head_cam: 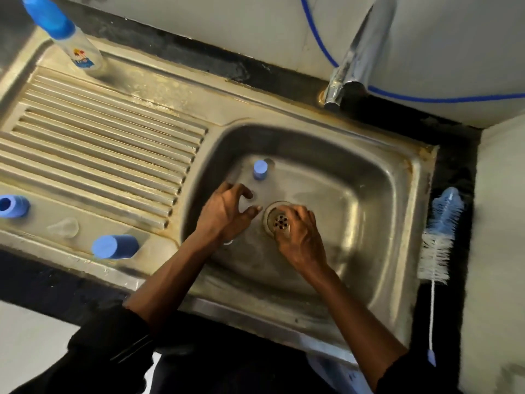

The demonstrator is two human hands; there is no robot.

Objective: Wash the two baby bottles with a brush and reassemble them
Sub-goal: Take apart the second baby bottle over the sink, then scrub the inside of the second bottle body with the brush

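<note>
Both hands are down in the steel sink basin (377,194). My left hand (224,214) curls its fingers and thumb round a clear bottle body (246,206) that is blurred and mostly hidden under the palm. My right hand (301,237) rests bent fingers on the drain strainer (279,221), and nothing shows in it. A blue cap (260,169) stands in the basin behind my left hand. On the drainboard lie a blue collar ring (12,206), a clear nipple (64,227) and another blue cap (115,247). An assembled bottle (71,38) stands at the back left.
The bottle brush (440,237), with blue and white bristles and a white handle, lies on the dark counter right of the sink. The chrome faucet (360,52) rises behind the basin, with no water running. A blue hose (318,38) runs along the wall.
</note>
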